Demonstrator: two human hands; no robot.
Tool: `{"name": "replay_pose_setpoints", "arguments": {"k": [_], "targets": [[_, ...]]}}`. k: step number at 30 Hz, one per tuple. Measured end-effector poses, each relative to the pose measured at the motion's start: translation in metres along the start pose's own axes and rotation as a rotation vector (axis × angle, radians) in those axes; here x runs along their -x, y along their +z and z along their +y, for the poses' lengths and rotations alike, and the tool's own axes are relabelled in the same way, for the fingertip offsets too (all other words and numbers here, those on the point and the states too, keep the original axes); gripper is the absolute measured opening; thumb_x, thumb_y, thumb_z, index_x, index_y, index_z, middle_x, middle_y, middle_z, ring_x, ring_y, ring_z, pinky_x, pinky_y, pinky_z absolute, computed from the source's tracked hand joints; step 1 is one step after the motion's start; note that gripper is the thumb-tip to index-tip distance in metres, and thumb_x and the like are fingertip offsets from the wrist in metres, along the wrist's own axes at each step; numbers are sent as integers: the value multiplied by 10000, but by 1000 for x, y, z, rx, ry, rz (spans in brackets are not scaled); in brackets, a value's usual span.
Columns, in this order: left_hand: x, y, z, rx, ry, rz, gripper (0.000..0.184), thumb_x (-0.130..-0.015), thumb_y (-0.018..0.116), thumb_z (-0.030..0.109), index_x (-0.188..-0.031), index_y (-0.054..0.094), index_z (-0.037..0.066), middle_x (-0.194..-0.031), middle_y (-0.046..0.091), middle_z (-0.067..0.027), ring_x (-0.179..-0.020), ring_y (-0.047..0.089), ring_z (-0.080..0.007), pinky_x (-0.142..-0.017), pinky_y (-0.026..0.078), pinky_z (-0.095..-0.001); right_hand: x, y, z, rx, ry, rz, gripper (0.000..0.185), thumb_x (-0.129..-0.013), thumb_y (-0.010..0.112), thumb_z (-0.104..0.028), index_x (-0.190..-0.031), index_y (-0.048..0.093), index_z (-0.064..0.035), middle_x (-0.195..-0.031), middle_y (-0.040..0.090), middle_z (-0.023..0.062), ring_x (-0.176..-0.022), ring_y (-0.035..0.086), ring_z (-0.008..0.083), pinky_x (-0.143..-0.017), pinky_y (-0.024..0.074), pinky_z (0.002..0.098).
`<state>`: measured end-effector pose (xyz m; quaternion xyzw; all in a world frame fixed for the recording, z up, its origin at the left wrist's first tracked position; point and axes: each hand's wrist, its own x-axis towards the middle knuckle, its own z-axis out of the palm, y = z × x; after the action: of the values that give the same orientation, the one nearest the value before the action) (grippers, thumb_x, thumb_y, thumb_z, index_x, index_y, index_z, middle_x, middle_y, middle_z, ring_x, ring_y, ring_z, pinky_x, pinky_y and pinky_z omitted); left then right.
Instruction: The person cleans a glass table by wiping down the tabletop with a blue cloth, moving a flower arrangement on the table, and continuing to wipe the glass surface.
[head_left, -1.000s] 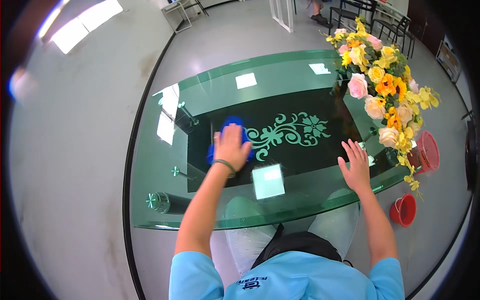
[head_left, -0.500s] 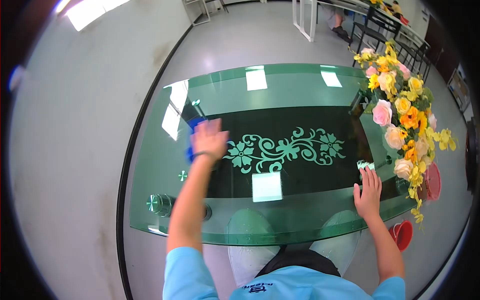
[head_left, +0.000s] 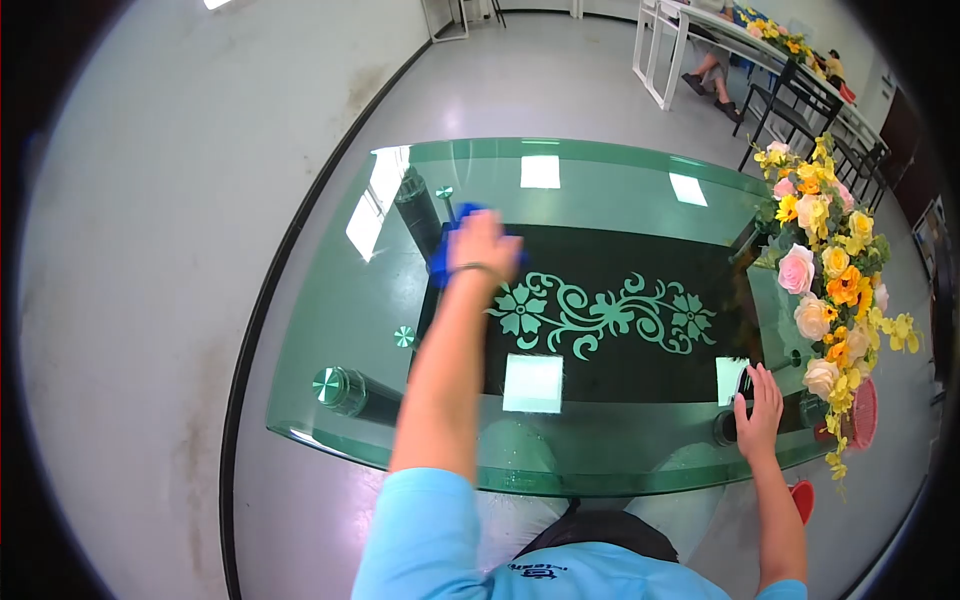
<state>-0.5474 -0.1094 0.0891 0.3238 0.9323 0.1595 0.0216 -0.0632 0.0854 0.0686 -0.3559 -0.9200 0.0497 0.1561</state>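
Note:
My left hand [head_left: 482,246] presses down on a blue cloth [head_left: 440,264] at the far left part of a glass-topped table [head_left: 330,300]. The cloth shows around the hand's edges, and motion blurs the fingers. On the right, my right hand [head_left: 760,408] lies flat with fingers stretched on the glass near the front edge, holding nothing. Between the hands, the dark panel bears a pale green floral pattern [head_left: 612,316]. Small water drops dot the glass near the front edge.
A bunch of artificial flowers [head_left: 838,270] stands along the table's right end. Beyond it are a pink basket [head_left: 863,412] and a red bucket [head_left: 803,500] on the floor. A wall [head_left: 150,300] runs along the left. Farther back, a person sits by a white table [head_left: 690,22] and black chairs [head_left: 795,105].
My left hand has moved the blue cloth slightly away from me across the glass. My right hand stays resting near the front right. The camera view has shifted.

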Motion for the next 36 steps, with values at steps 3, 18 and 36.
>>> {"name": "replay_pose_setpoints", "arguments": {"k": [3,18,36], "targets": [[23,-36,-155,-54,-321,137,634,-884,519,440,-1357,441,26,-1379,467,-181,-1283,435,-330,-1061,345,-443,0,0,-3,11,-14,-2,499,-900,531,-219,-1369,440,-75,-1447,411,137,-1360,338,322,-1131,205,476],[-38,48,30,-33,98,81,731,-917,439,469,-1459,299,-1,-1550,256,-172,-1440,221,-312,-1167,175,-453,-2,-2,-5,62,-19,-21,511,-900,518,-201,-1379,411,-62,-1437,403,152,-1358,325,341,-1126,204,485],[8,-34,-288,-319,-448,257,640,-954,391,467,-1430,371,40,-1488,372,-165,-1367,370,-299,-1097,326,-442,-2,-3,-7,35,4,-2,509,-874,536,-216,-1353,439,-74,-1427,414,140,-1344,343,333,-1122,216,471]]}}
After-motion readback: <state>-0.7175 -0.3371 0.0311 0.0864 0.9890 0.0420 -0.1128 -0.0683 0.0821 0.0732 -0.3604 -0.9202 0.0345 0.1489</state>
